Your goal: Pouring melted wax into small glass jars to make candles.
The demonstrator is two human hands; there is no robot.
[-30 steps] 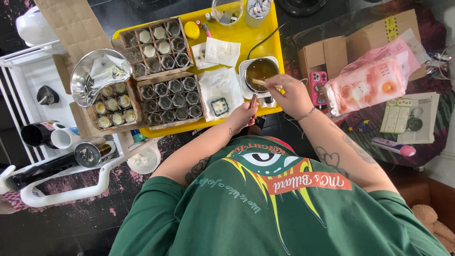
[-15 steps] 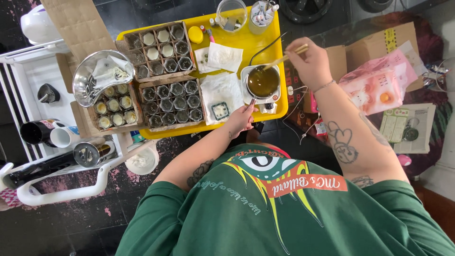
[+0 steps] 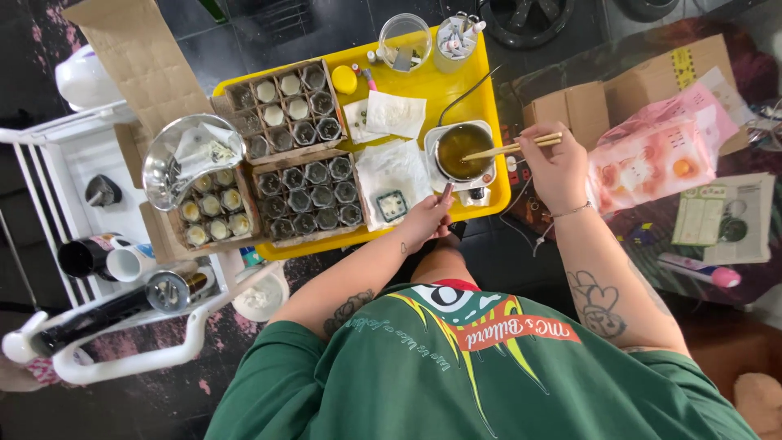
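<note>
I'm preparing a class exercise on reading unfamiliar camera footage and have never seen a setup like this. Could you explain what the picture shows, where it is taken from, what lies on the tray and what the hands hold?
There is no machine here: a person in a green shirt works with two bare hands. The single view looks straight down on them from above. In front of them lies a yellow tray. On it stand cardboard boxes of small jars, some filled with pale material, plus white paper sheets and a small pot of amber liquid. The right hand holds wooden chopsticks with their tips over the pot. The left hand grips the pot's handle. A metal bowl sits to the tray's left.
</note>
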